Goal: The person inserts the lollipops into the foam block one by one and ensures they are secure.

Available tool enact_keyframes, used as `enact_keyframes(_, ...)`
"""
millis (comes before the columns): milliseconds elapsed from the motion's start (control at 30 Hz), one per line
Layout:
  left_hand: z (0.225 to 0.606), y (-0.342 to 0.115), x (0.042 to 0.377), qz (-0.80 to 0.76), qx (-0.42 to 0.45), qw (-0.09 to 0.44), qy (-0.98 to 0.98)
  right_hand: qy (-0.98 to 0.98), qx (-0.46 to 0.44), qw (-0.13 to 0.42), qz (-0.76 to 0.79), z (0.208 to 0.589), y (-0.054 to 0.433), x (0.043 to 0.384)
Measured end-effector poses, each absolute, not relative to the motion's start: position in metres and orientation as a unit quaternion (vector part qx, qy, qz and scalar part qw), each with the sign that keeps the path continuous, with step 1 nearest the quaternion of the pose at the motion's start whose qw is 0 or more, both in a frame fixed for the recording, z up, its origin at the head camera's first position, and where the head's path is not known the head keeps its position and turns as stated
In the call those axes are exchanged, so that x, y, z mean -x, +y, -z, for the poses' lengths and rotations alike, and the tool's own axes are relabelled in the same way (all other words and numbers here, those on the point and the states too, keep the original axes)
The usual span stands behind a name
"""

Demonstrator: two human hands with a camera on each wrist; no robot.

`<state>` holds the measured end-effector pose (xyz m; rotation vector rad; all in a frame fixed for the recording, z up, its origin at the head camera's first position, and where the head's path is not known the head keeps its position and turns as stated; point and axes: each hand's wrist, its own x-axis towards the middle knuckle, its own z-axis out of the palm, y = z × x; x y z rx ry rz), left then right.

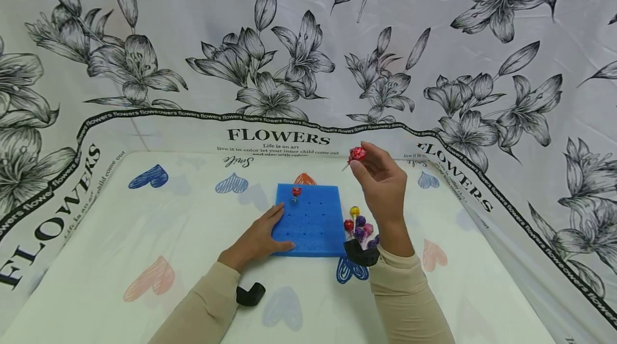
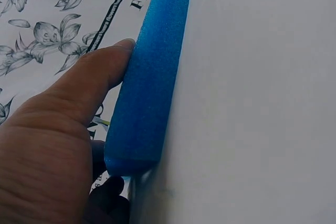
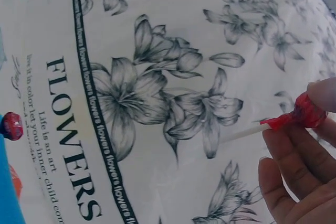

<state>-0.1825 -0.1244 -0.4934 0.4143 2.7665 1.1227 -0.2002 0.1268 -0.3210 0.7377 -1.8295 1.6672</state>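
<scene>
- well, we pinch a wrapped red lollipop (image 1: 358, 154) between thumb and fingers of the right hand (image 1: 383, 183), raised near the block's far right corner, its stick slanting down leftward.
- we rest the left hand (image 1: 255, 237), fingers extended, along the left side of the blue foam block (image 1: 308, 226), dotted with small holes.
- we see a second red lollipop (image 1: 296, 192) upright in its far left part.
- just right of the block, we have a cluster of colourful lollipops (image 1: 360, 222) on the heart-printed table (image 1: 197, 242).

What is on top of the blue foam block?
A red lollipop stands in the blue foam block near its far left corner; small holes show elsewhere. The left hand hides part of the left edge.
</scene>
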Motion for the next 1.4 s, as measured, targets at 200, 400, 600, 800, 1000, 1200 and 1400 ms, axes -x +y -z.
enact_keyframes(200,0.493,-0.124,0.182,-0.372,-0.138,0.063,0.916,-0.696,-0.252,0.237,-0.629,0.350,0.114,0.213)
enact_keyframes(400,0.491,-0.124,0.182,-0.370,-0.135,0.063,0.917,-0.720,-0.224,0.206,-0.624,0.354,0.099,0.209)
enact_keyframes(600,0.492,-0.123,0.183,-0.363,-0.128,0.065,0.921,-0.733,-0.204,0.173,-0.626,0.396,0.099,0.236)
enact_keyframes(800,0.493,-0.123,0.183,-0.365,-0.133,0.064,0.919,-0.748,-0.168,0.137,-0.628,0.427,0.095,0.248)
enact_keyframes(1000,0.493,-0.124,0.184,-0.365,-0.139,0.059,0.919,-0.778,-0.138,0.118,-0.601,0.441,0.090,0.253)
enact_keyframes(1200,0.493,-0.125,0.184,-0.363,-0.145,0.058,0.919,-0.795,-0.113,0.093,-0.589,0.450,0.089,0.256)
enact_keyframes(1400,0.492,-0.125,0.184,-0.365,-0.146,0.060,0.918,-0.804,-0.120,0.079,-0.577,0.456,0.088,0.258)
